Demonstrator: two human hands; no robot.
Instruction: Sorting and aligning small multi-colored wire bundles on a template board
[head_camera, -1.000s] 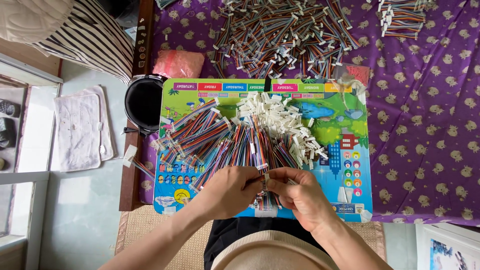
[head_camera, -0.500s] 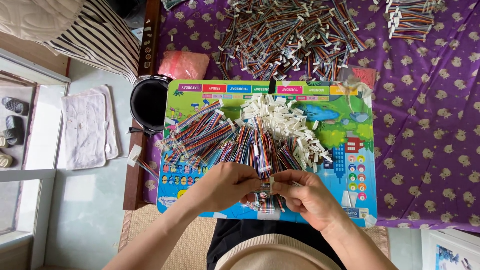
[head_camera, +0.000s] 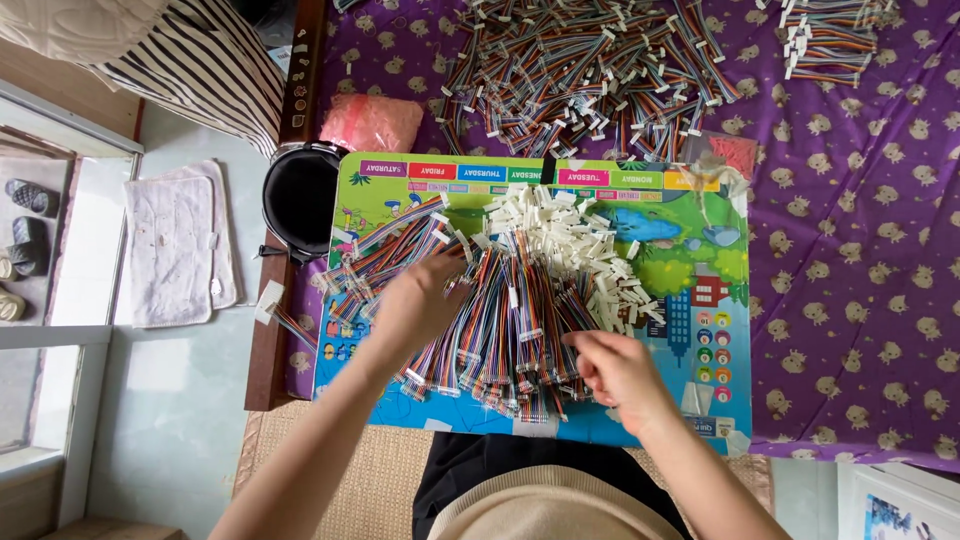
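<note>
A fan of rainbow ribbon cables (head_camera: 500, 320) lies at the centre of the frame on a colourful board (head_camera: 690, 230), their ends spread toward the lower edge. The left hand (head_camera: 420, 300) rests on the left part of the fan, fingers curled down into the cables; whether it grips any I cannot tell. The right hand (head_camera: 620, 370), lower right of centre, touches the fan's right edge with fingers bent loosely, and what it pinches, if anything, is hidden. Just above the cables sits a heap of white connectors (head_camera: 570, 235), spilling toward the right of the board. The board lies on a purple cloth (head_camera: 850, 250). Along the top of the frame a large loose pile of finished cables (head_camera: 580, 70) covers the cloth, with a smaller bundle (head_camera: 830, 35) at upper right. A pink bag (head_camera: 370, 122) lies at the board's upper left corner, and a black pot (head_camera: 300, 195) stands just left of it. At far left a white mat (head_camera: 170, 245) lies on the floor.
</note>
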